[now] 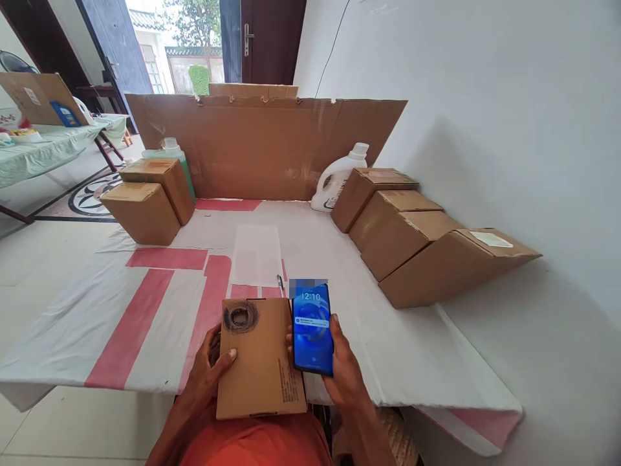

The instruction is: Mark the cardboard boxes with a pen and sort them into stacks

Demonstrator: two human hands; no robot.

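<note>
Head view: left hand (208,366) gripping a flat cardboard box (259,359) at its left edge, propped against the body at the near edge of the counter (87,323). Right hand (342,369) clasping a phone (313,330), screen up beside the box for reading. More boxes (417,239) stacked along the wall.
</note>
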